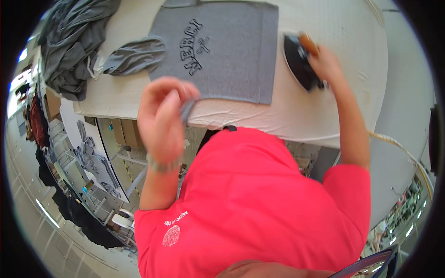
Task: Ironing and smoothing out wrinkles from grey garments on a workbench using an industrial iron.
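Head view — flat fabric [236, 55] (printed), pointed iron [295, 60]

Grey flat garment [243, 55] with black-outlined lettering [190, 50], darker grey cloth heap [74, 46] at far left, black iron [295, 62] with orange-brown handle [308, 43] at right, cream desk [340, 51], pinkish-red near shirt [255, 199] with round white print [171, 235], yellowish cord [393, 140] at right

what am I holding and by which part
The right grip holds the iron by its brown handle; the blurred left grip seems to pinch gray cloth, exact part unclear.
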Available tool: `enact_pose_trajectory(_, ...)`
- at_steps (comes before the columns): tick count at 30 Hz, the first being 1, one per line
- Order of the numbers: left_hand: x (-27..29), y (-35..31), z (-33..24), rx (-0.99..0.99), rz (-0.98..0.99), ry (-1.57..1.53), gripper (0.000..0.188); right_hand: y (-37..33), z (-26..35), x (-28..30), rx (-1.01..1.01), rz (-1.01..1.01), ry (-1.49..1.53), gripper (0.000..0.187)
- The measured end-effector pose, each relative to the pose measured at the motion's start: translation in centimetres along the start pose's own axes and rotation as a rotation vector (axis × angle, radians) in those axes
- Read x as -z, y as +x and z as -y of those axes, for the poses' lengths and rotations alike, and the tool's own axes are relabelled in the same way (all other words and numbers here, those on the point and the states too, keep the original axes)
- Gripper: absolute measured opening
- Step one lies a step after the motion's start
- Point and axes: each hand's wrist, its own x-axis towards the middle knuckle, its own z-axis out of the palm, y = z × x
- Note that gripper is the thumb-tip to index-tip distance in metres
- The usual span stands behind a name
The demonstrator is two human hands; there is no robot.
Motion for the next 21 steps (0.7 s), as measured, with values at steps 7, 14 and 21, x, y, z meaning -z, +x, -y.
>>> enact_pose_trajectory(7, 22.4, 0.4, 17.3, 0.366, -0.649, 0.975, 0.04, -9.6, -6.8, -0.6, -0.198, -0.097, 0.066, 0.052)
enact_pose_trajectory(14, 18.4, -0.3, 16.2, 0.292, -0.78, 0.726, 0.044, -7.3, 1.4, 1.8, 0.241, -0.346, -0.075, 0.052)
enact_pose_trajectory(21, 9.8, -18.6, 11.4, 0.299, -0.926, 0.361, 0.034, -1.0, 19.4, -2.4, 0.896, -0.176, 0.195, 0.03)
